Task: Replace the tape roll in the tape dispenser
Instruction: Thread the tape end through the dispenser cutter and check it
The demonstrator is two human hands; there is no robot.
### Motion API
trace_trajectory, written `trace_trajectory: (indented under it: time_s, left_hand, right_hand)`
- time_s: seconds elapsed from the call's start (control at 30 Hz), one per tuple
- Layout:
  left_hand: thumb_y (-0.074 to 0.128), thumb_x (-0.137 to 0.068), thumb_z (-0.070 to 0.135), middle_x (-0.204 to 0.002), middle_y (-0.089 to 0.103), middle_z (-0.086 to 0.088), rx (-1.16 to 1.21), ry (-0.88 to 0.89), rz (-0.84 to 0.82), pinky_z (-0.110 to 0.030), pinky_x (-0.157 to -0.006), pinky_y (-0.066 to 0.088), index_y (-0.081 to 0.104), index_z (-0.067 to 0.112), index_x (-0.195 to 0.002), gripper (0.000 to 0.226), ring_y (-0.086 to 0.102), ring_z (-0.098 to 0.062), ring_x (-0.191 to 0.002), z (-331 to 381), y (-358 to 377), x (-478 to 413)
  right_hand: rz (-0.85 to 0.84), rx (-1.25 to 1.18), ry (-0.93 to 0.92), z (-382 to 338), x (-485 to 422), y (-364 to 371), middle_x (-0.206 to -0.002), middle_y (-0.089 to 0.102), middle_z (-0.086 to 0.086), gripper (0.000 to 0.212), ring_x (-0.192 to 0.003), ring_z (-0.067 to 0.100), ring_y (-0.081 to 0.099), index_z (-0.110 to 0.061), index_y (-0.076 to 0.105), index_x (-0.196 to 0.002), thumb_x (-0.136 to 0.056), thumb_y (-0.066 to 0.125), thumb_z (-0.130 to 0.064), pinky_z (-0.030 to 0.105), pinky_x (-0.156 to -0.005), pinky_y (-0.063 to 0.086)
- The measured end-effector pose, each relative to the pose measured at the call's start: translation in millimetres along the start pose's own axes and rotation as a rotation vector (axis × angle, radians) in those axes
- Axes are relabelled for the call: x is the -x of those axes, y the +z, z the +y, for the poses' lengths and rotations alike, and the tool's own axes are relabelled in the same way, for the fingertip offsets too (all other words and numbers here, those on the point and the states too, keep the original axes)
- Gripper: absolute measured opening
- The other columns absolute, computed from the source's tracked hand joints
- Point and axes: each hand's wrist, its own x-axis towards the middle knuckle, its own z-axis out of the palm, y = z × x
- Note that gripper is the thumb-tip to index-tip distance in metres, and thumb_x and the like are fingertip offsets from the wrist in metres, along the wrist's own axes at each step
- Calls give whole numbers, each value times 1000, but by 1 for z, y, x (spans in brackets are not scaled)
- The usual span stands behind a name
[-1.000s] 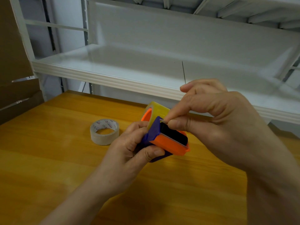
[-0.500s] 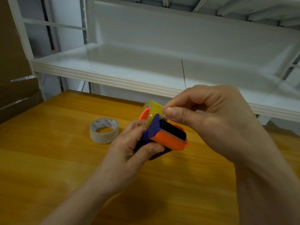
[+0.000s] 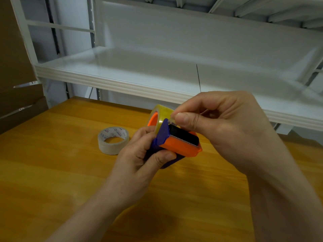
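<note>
**Tape end pinched at the dispenser's mouth**

Left hand (image 3: 139,154) is wrapped around the purple-and-orange plastic tape dispenser (image 3: 176,142), held just above the yellow wooden worktop (image 3: 52,172). Right hand (image 3: 227,130) pinches the clear tape end (image 3: 172,121) off the loaded yellowish tape roll (image 3: 161,113). A nearly used-up clear tape roll (image 3: 113,140) lies flat further left, white metal shelf (image 3: 139,74) behind.

Light: soft, even, moderately bright, from above.
Shadows: faint dark patch on the table (image 3: 52,172) under the left hand (image 3: 139,158).
Glare: pale sheen on the shelf (image 3: 139,70).
Distortion: shelf lines bow toward the edges.
Focus: slightly soft throughout.
</note>
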Motion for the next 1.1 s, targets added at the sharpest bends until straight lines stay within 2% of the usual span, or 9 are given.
trace_trajectory:
  time_s: [0.07,0.13,0.27,0.33,0.47,0.7,0.8,0.87,1.1]
  left_hand:
    - [60,-88,54,-121,61,2,25,-7,5,-22,-82,55,69,32,-114,35,61,-23,-113,0,1,0]
    - [60,-88,54,-121,61,4,38,-6,7,-23,-81,55,69,33,-115,35,62,-21,-113,0,2,0]
    - [60,-86,60,-119,65,-2,70,-31,43,-35,-84,57,66,37,-120,41,63,-27,-112,-1,-1,0]
    - [60,-86,60,-120,65,-3,72,-27,41,-41,-85,57,66,36,-120,41,63,-30,-113,-1,-2,-1]
    - [62,-86,59,-122,64,-5,87,-39,23,-36,-83,58,66,33,-121,44,63,-30,-114,-1,-2,-1]
    - [58,-88,57,-118,61,-1,13,-21,-1,-25,-79,56,67,32,-117,39,63,-24,-109,-1,1,0]
    - [60,-87,58,-120,62,-1,51,-25,10,-31,-79,58,67,34,-118,40,63,-27,-109,-1,-1,-1]
    - [61,-87,58,-120,62,-2,56,-22,19,-37,-79,59,67,34,-118,40,63,-29,-109,-2,-3,-1]
    - [61,-85,60,-120,65,-5,93,-48,46,-35,-79,58,67,29,-120,46,64,-31,-111,0,-3,-1]
  right_hand:
    - [-1,10,-2,0,1,-3,-80,77,-14,9,-80,10,73,-30,79,-80,-85,77,-22,31,-71,63]
    - [-5,26,-17,0,2,-5,-80,77,-14,11,-81,10,73,-30,79,-82,-85,77,-20,32,-73,63]
    - [-3,128,-50,2,3,-7,-84,73,-19,11,-85,4,68,-34,79,-84,-85,77,-23,17,-71,54]
    - [-3,151,-65,2,3,-10,-84,72,-18,12,-87,3,67,-35,79,-84,-84,77,-23,14,-72,51]
    - [-8,189,-100,0,5,-13,-83,71,-14,13,-89,4,66,-35,79,-87,-84,77,-23,15,-78,50]
    - [-39,261,-129,0,6,-9,-84,68,-16,11,-92,3,63,-39,77,-88,-86,76,-28,14,-79,48]
    - [5,218,-114,0,6,-10,-84,68,-13,11,-92,5,64,-38,78,-86,-84,77,-28,15,-76,48]
    - [24,216,-119,-1,7,-11,-83,67,-11,12,-91,6,64,-38,78,-86,-83,79,-26,20,-78,47]
    - [71,244,-118,-5,8,-7,-83,68,-14,9,-91,3,64,-40,76,-85,-83,76,-32,16,-76,46]
